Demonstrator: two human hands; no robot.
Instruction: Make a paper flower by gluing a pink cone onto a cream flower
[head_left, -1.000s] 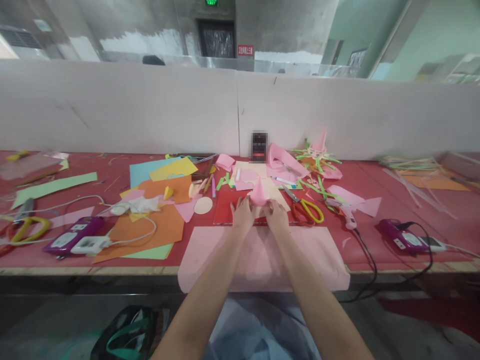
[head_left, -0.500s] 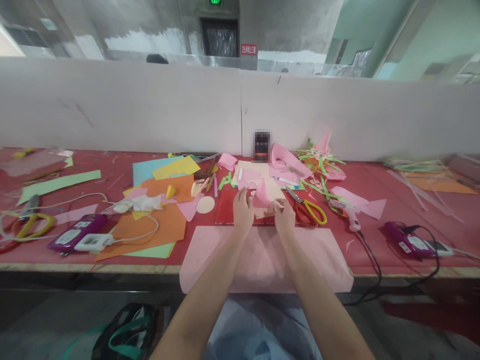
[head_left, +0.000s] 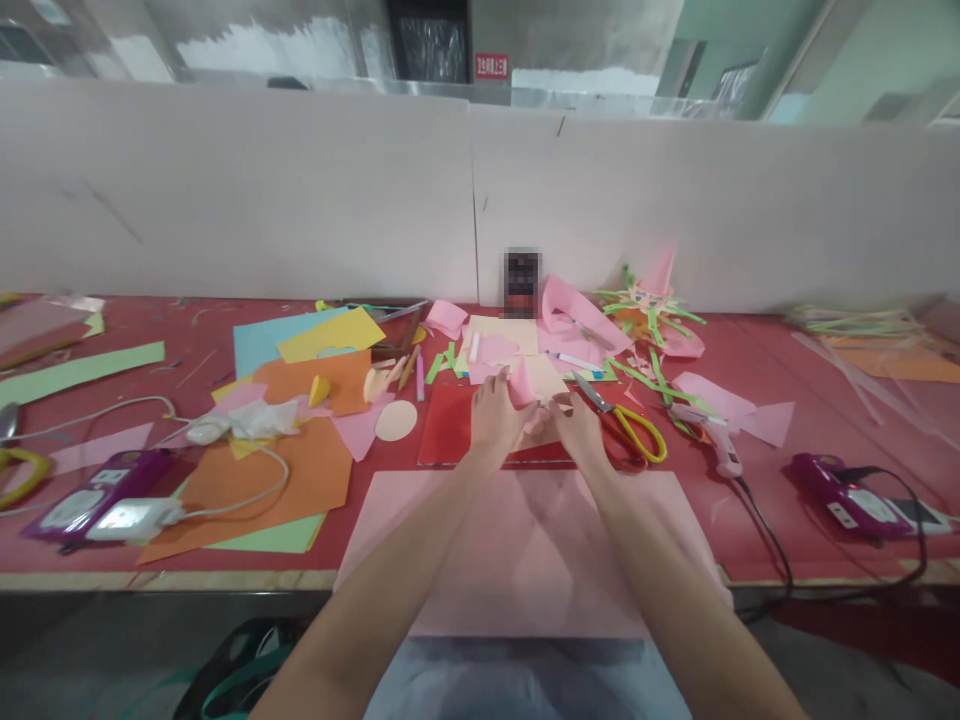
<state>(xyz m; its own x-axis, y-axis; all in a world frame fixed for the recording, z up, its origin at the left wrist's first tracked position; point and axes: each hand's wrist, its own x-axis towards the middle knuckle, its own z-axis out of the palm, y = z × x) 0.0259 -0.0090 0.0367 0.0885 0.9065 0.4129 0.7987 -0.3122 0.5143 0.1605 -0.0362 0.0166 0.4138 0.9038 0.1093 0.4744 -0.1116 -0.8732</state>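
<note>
A pink paper cone (head_left: pixel 522 380) stands point up over the red board (head_left: pixel 446 425). My left hand (head_left: pixel 495 418) curls around its left side and base, fingers closed on it. My right hand (head_left: pixel 581 428) is at the right of the cone's base, its fingertips pinched on a small pale pink paper piece (head_left: pixel 535 428), partly hidden by the fingers. Beige paper (head_left: pixel 551 375) lies behind and under the cone. Close to my right hand rest scissors (head_left: pixel 637 432) with yellow and red handles.
A pink sheet (head_left: pixel 517 560) covers the table's front edge. To the left lie orange paper (head_left: pixel 300 480), a beige disc (head_left: pixel 396 421) and a purple power unit (head_left: pixel 112 490). Rightward are a glue gun (head_left: pixel 724 445), a paper figure with a pink cone hat (head_left: pixel 651 298) and another purple unit (head_left: pixel 847 500).
My view has tipped down and moved closer. Both hands have drawn together around the cone's base, the right one bringing the small paper piece against it.
</note>
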